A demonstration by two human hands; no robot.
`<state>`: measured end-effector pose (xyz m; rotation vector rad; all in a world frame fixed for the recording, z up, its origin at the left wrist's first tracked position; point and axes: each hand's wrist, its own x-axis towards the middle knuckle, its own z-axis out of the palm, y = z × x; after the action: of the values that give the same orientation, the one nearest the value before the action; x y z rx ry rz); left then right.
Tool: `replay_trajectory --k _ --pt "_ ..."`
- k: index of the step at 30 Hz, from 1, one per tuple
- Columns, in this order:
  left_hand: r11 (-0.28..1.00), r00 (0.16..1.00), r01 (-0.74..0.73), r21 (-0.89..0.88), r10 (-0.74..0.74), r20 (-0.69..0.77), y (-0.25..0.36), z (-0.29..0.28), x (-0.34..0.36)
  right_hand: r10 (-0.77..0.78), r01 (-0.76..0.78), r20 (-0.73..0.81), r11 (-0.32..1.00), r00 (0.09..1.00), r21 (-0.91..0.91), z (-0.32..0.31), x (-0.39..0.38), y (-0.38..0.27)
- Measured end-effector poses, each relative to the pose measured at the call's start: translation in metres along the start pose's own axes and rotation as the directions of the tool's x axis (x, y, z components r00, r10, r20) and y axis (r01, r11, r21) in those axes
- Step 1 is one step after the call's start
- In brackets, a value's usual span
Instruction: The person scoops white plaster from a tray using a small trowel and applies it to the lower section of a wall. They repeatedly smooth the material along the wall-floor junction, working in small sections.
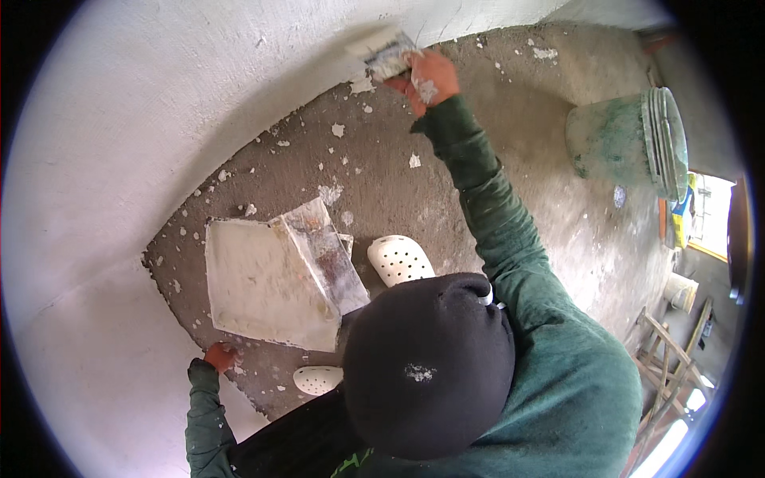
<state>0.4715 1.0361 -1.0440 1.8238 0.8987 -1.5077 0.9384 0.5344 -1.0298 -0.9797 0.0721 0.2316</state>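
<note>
My right hand (pixel 432 80) grips a pale-coated flat scraper (pixel 386 54), held against the lower part of the white wall (pixel 159 88) where it meets the floor. My left hand (pixel 219 357), partly shown at lower left, rests low beside the wall's base with nothing visible in it. Between my hands, a whitish, plaster-smeared board or tray (pixel 263 279) lies on the floor, with a narrower stained plate (pixel 327 255) across its right side. White perforated clogs (pixel 398 259) show beside a large black fabric-covered shape in the lower middle.
Rough concrete floor (pixel 502 119) with scattered plaster flakes curves along the wall. A large greenish bucket (pixel 606 139) stands at right. Beyond are a smaller pale bucket (pixel 679 291), a yellow-and-blue bag (pixel 681 219), a bright opening (pixel 709 207) and a wooden frame (pixel 669 358).
</note>
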Motion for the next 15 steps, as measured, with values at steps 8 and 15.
replay_trajectory --k 8,15 --pt "0.995 1.000 0.014 -0.100 -0.011 0.028 -0.009 -0.004 0.010 -0.149 0.215 0.164 0.457 0.975 -0.863 -0.107 0.104 0.075" --pt "0.994 0.997 0.067 -0.082 -0.063 0.051 -0.022 0.013 0.005 -0.056 0.040 -0.111 0.990 0.992 -0.138 -0.037 0.014 -0.043"
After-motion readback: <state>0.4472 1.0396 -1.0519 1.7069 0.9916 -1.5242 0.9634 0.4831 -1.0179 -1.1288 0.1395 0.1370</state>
